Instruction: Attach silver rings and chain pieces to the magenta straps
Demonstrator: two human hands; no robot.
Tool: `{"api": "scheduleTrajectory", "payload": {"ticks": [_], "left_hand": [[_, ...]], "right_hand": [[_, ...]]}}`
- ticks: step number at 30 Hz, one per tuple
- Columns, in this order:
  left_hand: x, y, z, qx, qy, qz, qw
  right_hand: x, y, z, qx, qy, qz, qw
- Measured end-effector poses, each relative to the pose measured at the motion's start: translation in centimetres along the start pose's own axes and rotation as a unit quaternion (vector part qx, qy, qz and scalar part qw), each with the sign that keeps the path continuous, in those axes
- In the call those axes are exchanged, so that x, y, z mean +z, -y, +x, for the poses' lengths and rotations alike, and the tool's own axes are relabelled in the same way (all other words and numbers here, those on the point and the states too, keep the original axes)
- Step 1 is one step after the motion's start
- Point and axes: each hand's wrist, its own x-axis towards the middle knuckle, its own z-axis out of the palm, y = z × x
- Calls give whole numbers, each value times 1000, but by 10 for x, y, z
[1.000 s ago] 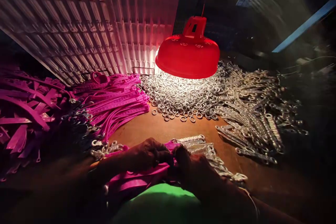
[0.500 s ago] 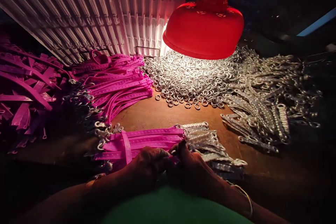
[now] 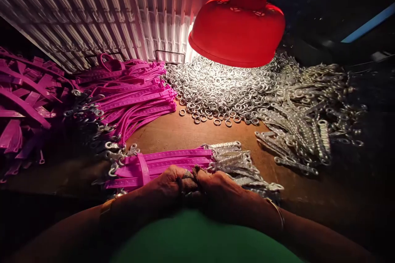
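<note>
1. The left hand (image 3: pixel 168 183) and the right hand (image 3: pixel 219 185) meet at the front edge of the table (image 3: pixel 166 133), their fingers curled in and drawn together; whether they clamp on anything cannot be told, as the fingertips are dark and hidden
2. Just beyond the hands lies a bundle of pink straps (image 3: pixel 182 157), running from left to right, with one strap (image 3: pixel 143 169) laid across it near its left end
3. Silver strips (image 3: pixel 239 160) fan out from the right end of the bundle, partly behind the right hand
4. Farther back on the left is a stack of pink straps (image 3: pixel 138 100), with a looser pink pile (image 3: pixel 31 94) beside it
5. A heap of metal rings (image 3: pixel 216 94) sits under the red lamp (image 3: pixel 237 35), touching a pile of silver strips (image 3: pixel 302 127) on the right
6. A ribbed panel (image 3: pixel 92 12) stands behind the stack
</note>
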Motion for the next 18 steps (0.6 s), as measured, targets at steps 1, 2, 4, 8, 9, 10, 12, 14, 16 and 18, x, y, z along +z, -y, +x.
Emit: {"api": "scheduleTrajectory", "payload": {"ticks": [1, 2, 4, 8, 9, 10, 12, 14, 16, 18], "left_hand": [[-5, -8, -4, 10, -6, 52, 999], [-10, -17, -8, 26, -18, 115, 993], [-23, -39, -21, 56, -61, 249, 965], [-45, -71, -44, 42, -215, 494, 841], [-49, -72, -45, 36, -248, 539, 805], [-53, -68, -44, 30, -273, 575, 770], [-60, -51, -37, 9, -296, 634, 715], [-66, -27, -27, -12, -305, 685, 662], [-70, -6, -20, 18, -334, 712, 617], [-74, 7, -17, 64, -352, 705, 612]], "right_hand": [[-5, 0, -2, -2, -5, 21, 1000], [-10, -2, -3, 1, -15, 51, 999], [-18, -8, -5, 25, -57, 112, 992], [-24, -25, -5, 109, -159, 121, 974], [-23, -29, -4, 121, -164, 84, 975], [-22, -33, -3, 126, -164, 42, 978], [-19, -37, -1, 121, -155, -53, 979], [-17, -38, 1, 113, -169, -146, 968], [-16, -36, 5, 100, -205, -208, 951], [-14, -34, 12, 73, -246, -215, 942]]}}
